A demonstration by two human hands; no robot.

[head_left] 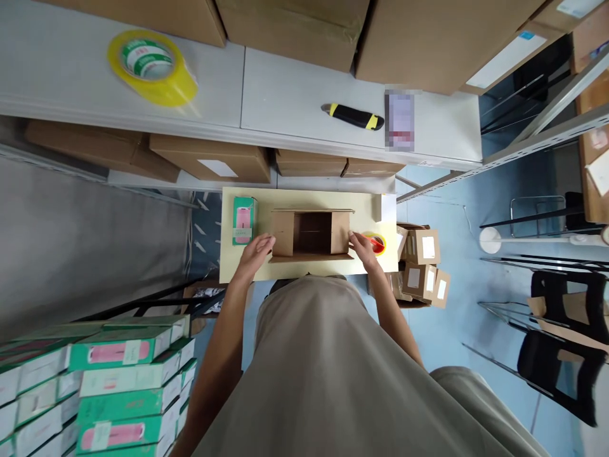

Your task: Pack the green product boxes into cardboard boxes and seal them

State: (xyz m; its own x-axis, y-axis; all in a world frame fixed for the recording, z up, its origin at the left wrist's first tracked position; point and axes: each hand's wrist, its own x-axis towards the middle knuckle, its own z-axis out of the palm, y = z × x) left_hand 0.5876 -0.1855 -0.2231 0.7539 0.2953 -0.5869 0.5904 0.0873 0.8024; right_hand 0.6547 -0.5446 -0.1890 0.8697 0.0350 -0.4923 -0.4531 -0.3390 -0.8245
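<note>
An open cardboard box (283, 236) sits on the pale yellow table in the middle of the view. Its end flaps are spread outward and its dark inside faces up. My left hand (255, 255) is closed at the outer edge of the left flap. On the opposite side, my right hand (363, 251) pinches the edge of the right flap. A green product box (244, 221) with a pink picture lies just beyond my left hand. Close by my right hand is a tape roll (377, 244) with a red part on it.
Above the table (309, 198), a grey shelf holds a yellow tape roll (152, 67), a utility knife (354, 117) and large cartons (295, 28). Green boxes (121, 403) are stacked at lower left. Small cartons (421, 263) stand right of the table, with black chairs (561, 362) farther off.
</note>
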